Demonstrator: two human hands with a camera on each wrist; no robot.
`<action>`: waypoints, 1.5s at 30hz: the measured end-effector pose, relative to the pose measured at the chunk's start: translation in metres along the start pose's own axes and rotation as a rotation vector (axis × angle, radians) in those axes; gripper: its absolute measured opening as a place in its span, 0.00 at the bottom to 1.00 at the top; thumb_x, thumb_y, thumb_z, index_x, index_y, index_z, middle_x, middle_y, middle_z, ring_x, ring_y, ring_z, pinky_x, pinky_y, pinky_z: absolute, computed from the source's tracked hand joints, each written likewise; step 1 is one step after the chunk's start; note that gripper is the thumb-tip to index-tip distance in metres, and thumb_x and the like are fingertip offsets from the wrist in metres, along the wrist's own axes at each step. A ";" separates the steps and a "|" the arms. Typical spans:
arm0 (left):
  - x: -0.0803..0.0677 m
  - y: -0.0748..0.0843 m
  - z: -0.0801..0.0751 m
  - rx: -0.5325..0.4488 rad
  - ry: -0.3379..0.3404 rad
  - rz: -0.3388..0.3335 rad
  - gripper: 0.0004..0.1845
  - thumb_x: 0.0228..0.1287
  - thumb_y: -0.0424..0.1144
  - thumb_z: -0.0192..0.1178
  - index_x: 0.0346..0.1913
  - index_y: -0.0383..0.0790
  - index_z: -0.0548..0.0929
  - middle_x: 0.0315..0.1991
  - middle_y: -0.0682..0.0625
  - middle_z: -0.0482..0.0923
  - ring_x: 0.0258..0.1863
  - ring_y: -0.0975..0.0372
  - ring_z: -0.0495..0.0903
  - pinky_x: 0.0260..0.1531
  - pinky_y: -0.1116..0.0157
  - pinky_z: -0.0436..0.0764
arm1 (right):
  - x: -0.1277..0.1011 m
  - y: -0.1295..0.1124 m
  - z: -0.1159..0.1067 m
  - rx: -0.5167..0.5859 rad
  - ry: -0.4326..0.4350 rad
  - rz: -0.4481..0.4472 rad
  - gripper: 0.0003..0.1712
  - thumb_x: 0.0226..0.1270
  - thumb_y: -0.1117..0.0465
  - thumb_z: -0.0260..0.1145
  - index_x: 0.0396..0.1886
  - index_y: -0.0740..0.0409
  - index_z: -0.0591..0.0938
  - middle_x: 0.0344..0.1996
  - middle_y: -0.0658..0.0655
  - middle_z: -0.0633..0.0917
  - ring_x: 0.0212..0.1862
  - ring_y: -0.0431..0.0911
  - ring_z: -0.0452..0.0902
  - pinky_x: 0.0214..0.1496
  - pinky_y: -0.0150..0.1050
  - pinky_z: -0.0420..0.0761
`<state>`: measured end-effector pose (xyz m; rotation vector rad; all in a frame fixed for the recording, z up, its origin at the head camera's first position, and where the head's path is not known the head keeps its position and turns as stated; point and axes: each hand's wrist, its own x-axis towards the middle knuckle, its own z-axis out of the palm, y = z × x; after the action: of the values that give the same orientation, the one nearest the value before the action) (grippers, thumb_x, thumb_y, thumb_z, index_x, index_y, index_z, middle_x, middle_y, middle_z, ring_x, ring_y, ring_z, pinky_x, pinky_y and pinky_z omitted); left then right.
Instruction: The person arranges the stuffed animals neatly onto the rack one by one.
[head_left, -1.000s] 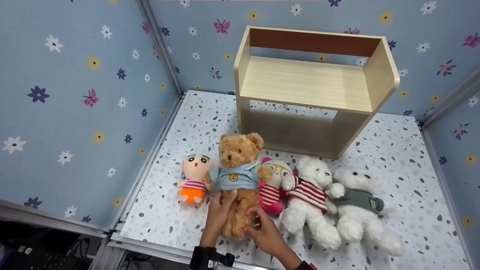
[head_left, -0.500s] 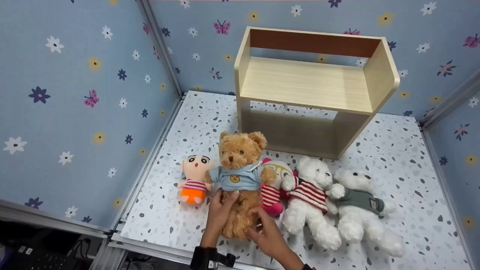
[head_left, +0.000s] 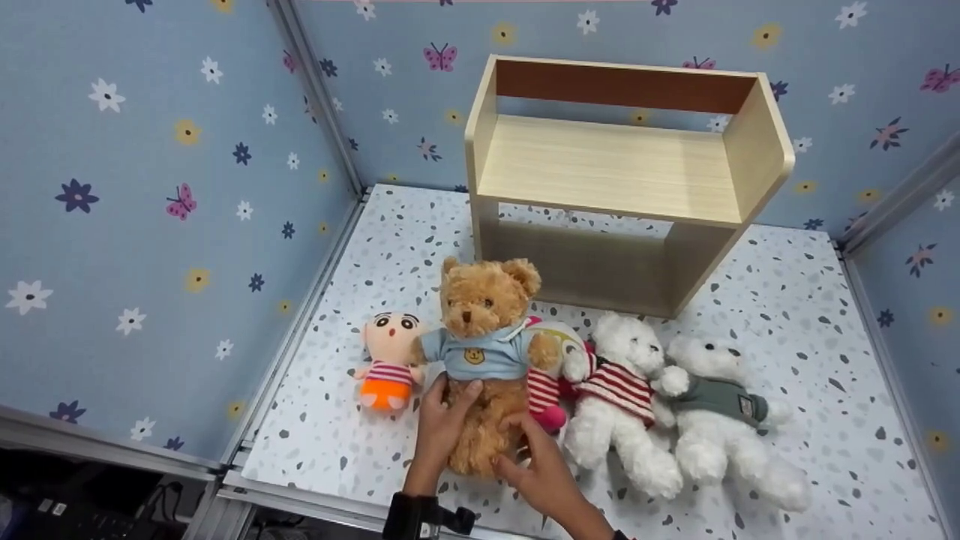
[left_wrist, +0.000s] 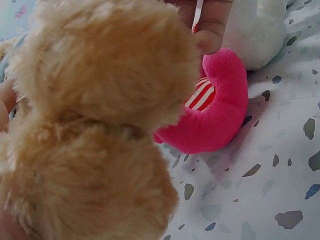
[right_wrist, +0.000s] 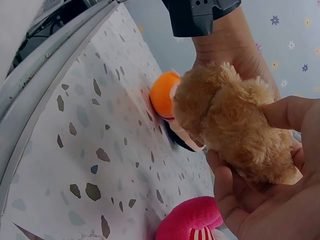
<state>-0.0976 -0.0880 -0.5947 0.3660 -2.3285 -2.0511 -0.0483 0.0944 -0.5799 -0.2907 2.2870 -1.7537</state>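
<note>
A brown teddy bear point(head_left: 484, 360) in a light blue hoodie faces me, with both hands holding its lower body. My left hand point(head_left: 442, 424) grips it at the waist, thumb across the belly. At the opposite side my right hand point(head_left: 536, 465) holds a leg between thumb and fingers. The right wrist view shows the bear's furry feet point(right_wrist: 235, 125), with the right hand's fingers point(right_wrist: 235, 195) curled beneath. Those feet point(left_wrist: 100, 65) fill much of the left wrist view. Behind the bear, a pink plush in red-and-white stripes point(head_left: 544, 386) is partly hidden.
An orange-bottomed boy doll point(head_left: 388, 367) lies left of the bear. To the right lie a white bear in a striped sweater point(head_left: 619, 397) and another in a green top point(head_left: 720, 409). A two-tier wooden shelf point(head_left: 607, 169) stands behind them on the speckled table point(head_left: 322, 435).
The teddy bear has shifted slightly right and tipped more upright, covering more of the pink plush. Both hands keep their hold and move a little right with it.
</note>
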 end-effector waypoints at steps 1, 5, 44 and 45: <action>0.000 0.001 0.000 -0.005 -0.003 0.001 0.27 0.68 0.51 0.67 0.64 0.41 0.78 0.61 0.44 0.80 0.57 0.57 0.76 0.59 0.56 0.74 | 0.000 0.000 -0.001 0.000 0.002 0.004 0.21 0.63 0.64 0.72 0.53 0.48 0.76 0.45 0.53 0.81 0.37 0.40 0.76 0.40 0.35 0.79; -0.001 0.001 0.003 -0.021 -0.009 0.000 0.30 0.68 0.49 0.67 0.67 0.38 0.76 0.63 0.43 0.78 0.59 0.56 0.75 0.60 0.56 0.73 | -0.001 -0.003 -0.004 -0.001 0.005 0.024 0.21 0.64 0.64 0.72 0.53 0.49 0.76 0.47 0.53 0.81 0.37 0.40 0.76 0.40 0.36 0.79; 0.006 0.034 0.029 -0.098 -0.056 0.159 0.23 0.67 0.43 0.69 0.61 0.43 0.79 0.49 0.45 0.80 0.49 0.60 0.77 0.52 0.61 0.78 | -0.001 -0.024 -0.027 -0.062 0.053 -0.028 0.21 0.63 0.72 0.59 0.52 0.52 0.66 0.45 0.56 0.75 0.36 0.42 0.72 0.40 0.37 0.76; 0.006 0.035 0.029 -0.100 -0.058 0.158 0.23 0.67 0.44 0.69 0.62 0.43 0.78 0.50 0.45 0.80 0.50 0.60 0.77 0.52 0.61 0.78 | -0.001 -0.025 -0.027 -0.064 0.054 -0.030 0.21 0.63 0.72 0.59 0.52 0.52 0.66 0.45 0.56 0.74 0.36 0.42 0.72 0.40 0.37 0.75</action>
<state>-0.1139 -0.0570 -0.5650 0.1176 -2.1947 -2.1177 -0.0556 0.1136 -0.5492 -0.2941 2.3921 -1.7253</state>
